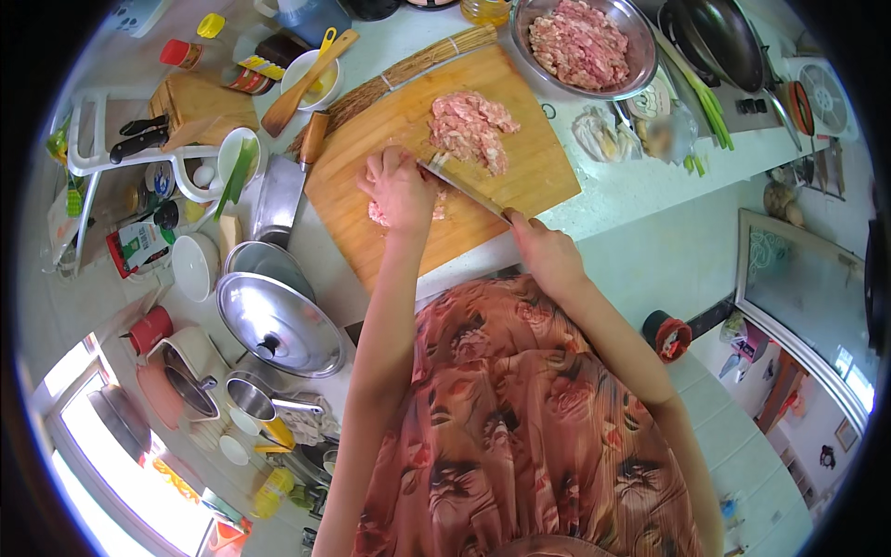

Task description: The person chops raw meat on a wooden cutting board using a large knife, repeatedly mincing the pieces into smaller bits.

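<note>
A kitchen knife (465, 188) is in my right hand (550, 254), fingers around its handle. Its blade slants up and left over a wooden chopping board (536, 163), with its far end beside my left hand (400, 188). That left hand lies over the board with bent fingers, and what is beneath its palm is hidden. Bits of minced meat (378, 214) show at the edges of the left hand. A larger heap of minced meat (470, 125) spreads on the board beyond the blade.
A metal bowl of minced meat (579, 45) stands past the board. Left of the board lies a wooden-handled cleaver (278, 195), near a pan lid (282, 320). A wooden spatula (306, 87) rests across a white bowl (330, 94). Spring onions (703, 97) lie at right.
</note>
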A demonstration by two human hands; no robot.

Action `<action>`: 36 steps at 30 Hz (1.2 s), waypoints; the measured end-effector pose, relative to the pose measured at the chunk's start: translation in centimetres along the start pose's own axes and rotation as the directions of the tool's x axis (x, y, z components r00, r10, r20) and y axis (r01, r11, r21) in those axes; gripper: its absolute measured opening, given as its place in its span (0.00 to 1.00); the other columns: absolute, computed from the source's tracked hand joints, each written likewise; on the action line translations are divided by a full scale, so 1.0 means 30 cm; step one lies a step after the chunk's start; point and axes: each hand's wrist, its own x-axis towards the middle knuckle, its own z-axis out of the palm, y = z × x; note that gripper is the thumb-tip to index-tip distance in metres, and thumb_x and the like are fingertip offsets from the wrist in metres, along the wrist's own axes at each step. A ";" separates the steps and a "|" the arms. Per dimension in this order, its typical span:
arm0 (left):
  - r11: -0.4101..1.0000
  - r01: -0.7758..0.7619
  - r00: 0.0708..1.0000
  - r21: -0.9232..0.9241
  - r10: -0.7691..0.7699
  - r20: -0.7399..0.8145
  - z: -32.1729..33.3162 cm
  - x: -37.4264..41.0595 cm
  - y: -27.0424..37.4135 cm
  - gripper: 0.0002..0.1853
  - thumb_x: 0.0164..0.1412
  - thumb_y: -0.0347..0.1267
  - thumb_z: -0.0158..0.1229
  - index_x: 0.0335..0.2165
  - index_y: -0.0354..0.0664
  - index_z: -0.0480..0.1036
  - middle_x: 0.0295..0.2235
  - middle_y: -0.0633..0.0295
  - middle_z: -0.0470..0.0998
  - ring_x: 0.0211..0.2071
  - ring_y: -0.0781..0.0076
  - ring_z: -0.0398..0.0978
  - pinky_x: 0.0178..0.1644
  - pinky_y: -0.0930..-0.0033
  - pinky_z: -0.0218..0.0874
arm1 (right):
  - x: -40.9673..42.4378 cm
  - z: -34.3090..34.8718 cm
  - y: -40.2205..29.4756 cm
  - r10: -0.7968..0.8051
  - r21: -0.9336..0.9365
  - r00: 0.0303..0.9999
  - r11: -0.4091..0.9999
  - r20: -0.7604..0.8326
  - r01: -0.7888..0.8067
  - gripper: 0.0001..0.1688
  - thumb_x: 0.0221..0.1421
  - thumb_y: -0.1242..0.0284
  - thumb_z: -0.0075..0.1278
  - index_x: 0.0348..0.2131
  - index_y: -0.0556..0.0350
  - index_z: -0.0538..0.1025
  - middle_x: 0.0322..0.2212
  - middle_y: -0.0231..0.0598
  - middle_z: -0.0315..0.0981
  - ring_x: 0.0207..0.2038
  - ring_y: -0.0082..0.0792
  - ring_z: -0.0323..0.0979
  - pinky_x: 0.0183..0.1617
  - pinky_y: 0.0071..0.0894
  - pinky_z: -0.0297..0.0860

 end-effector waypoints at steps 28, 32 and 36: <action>0.997 -0.073 0.990 0.007 0.071 0.121 -0.215 -0.044 -0.092 0.04 0.41 0.31 0.64 0.23 0.50 0.78 0.36 0.70 0.71 0.45 0.66 0.63 0.53 0.53 0.46 | -0.031 0.014 -0.033 -0.129 -0.036 0.991 0.991 -0.035 0.128 0.21 0.54 0.74 0.40 0.49 0.50 0.64 0.25 0.47 0.71 0.21 0.50 0.72 0.23 0.44 0.70; 0.994 -0.095 0.992 0.045 0.091 0.085 -0.202 -0.054 -0.125 0.06 0.42 0.31 0.64 0.26 0.50 0.78 0.36 0.71 0.72 0.44 0.68 0.64 0.51 0.57 0.47 | -0.030 -0.018 -0.059 0.034 0.000 0.999 0.999 -0.041 -0.034 0.23 0.52 0.75 0.41 0.49 0.49 0.64 0.26 0.47 0.71 0.22 0.49 0.73 0.25 0.44 0.70; 0.998 -0.068 0.992 0.011 0.067 0.110 -0.215 -0.045 -0.100 0.07 0.44 0.29 0.62 0.27 0.50 0.78 0.35 0.71 0.73 0.44 0.68 0.64 0.51 0.57 0.48 | 0.008 0.014 -0.050 -0.004 -0.028 0.998 1.000 -0.060 0.002 0.21 0.53 0.74 0.41 0.49 0.48 0.64 0.26 0.46 0.71 0.22 0.49 0.73 0.25 0.44 0.71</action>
